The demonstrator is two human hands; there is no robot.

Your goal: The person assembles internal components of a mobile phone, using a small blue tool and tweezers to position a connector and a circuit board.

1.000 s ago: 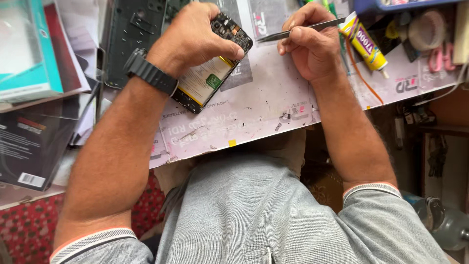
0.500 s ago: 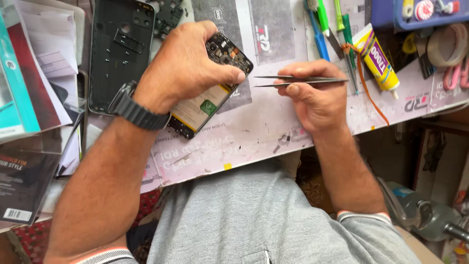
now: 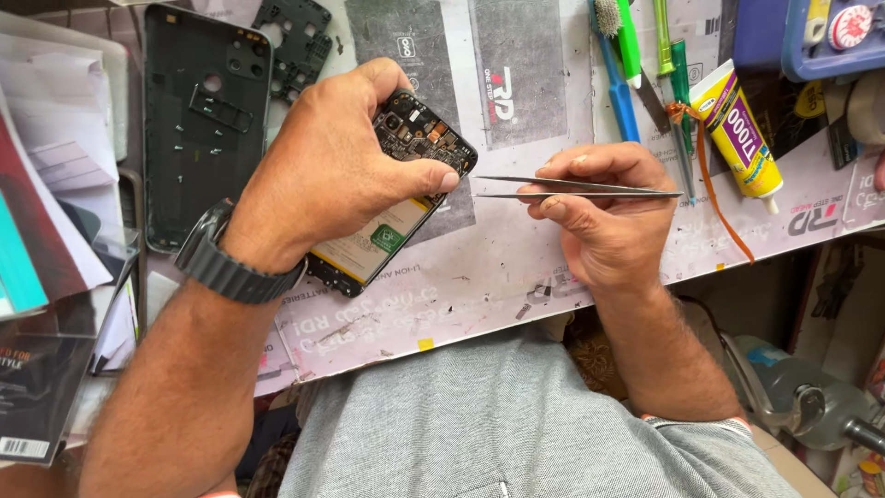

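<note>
My left hand (image 3: 336,175) grips an opened phone (image 3: 406,184) with its back off, so the circuit board and battery show. It lies tilted on the work mat (image 3: 516,267). A dark watch (image 3: 230,263) is on that wrist. Just right of the phone, my right hand (image 3: 604,207) pinches metal tweezers (image 3: 572,189). They lie level and their tips point left at the phone's top end, a short gap away.
The phone's black back cover (image 3: 198,120) and a black inner frame (image 3: 295,41) lie at the top left. A yellow glue tube (image 3: 737,134), a blue and green brush (image 3: 618,55) and screwdrivers (image 3: 678,83) are at the top right. Papers and boxes (image 3: 46,231) pile at the left.
The tweezers have swung from pointing up and right to lying level with tips toward the phone. My left hand keeps its hold on the phone. The view has shifted downward.
</note>
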